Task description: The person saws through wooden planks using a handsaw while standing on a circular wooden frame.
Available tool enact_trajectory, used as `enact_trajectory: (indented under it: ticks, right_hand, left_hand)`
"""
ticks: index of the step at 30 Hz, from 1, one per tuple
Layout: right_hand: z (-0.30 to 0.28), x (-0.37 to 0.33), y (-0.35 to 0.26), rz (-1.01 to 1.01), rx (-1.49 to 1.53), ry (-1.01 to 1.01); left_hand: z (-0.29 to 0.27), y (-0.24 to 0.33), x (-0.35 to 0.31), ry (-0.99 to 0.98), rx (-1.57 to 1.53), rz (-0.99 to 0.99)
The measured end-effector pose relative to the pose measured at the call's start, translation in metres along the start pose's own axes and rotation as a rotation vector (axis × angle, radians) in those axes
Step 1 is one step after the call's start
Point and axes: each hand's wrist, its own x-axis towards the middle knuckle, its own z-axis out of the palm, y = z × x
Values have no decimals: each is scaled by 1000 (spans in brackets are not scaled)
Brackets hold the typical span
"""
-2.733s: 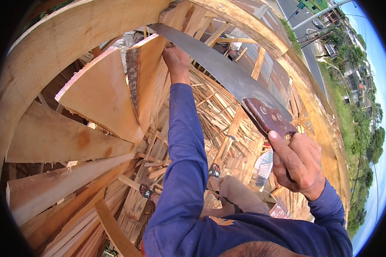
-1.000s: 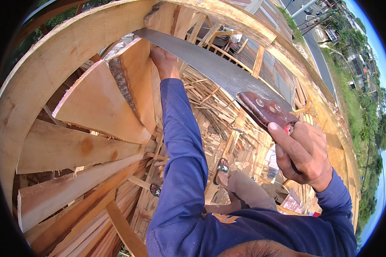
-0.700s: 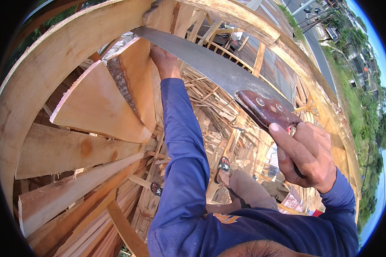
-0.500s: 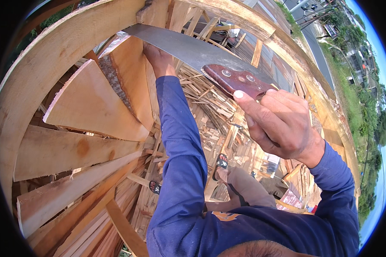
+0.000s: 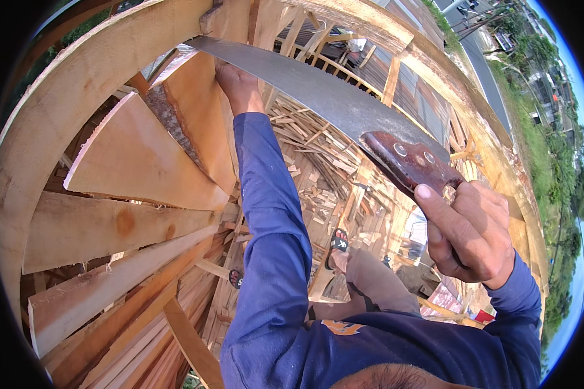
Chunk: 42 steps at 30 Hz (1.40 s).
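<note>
My right hand (image 5: 470, 230) is closed round the dark red-brown wooden handle of a handsaw (image 5: 305, 81). Its long grey blade slants up to the far left, its tip by a wide wooden board (image 5: 198, 107) standing under the big curved-looking beam. On the right edge of that board, just below the blade's far end, is my left hand (image 5: 239, 87), closed on the board; its fingertips are mostly hidden behind the blade and the wood. Bark shows along the board's left edge. Beside it is another wide pale board (image 5: 139, 155) with a rough sawn end.
A thick timber beam (image 5: 52, 123) crosses the left side, with several planks (image 5: 117, 227) below it. Wood offcuts (image 5: 318, 136) litter the plank floor around my sandalled feet (image 5: 337, 243). Another beam (image 5: 435, 74) runs along the far right, with a road (image 5: 486, 78) and grass far below.
My right hand has drawn the saw back, toward the right and slightly nearer, so more of the blade lies between my hands. My left hand stays at the board's edge.
</note>
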Motion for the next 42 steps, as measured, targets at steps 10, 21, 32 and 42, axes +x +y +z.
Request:
enact_trajectory:
  ticks: [10,21,32,42]
  right_hand:
    - [7,6,9,-30,40,-1]
    - [20,25,31,-46,78,17]
    - [25,11,36,-44,13,5]
    - [55,44,51,-89,107,155]
  left_hand:
    - [-37,6,19,-249,397,230]
    - [-27,-6,14,-281,348,129]
    - [-12,-38,3,-293,306,110]
    - [-10,-12,-7,-67,197,-27]
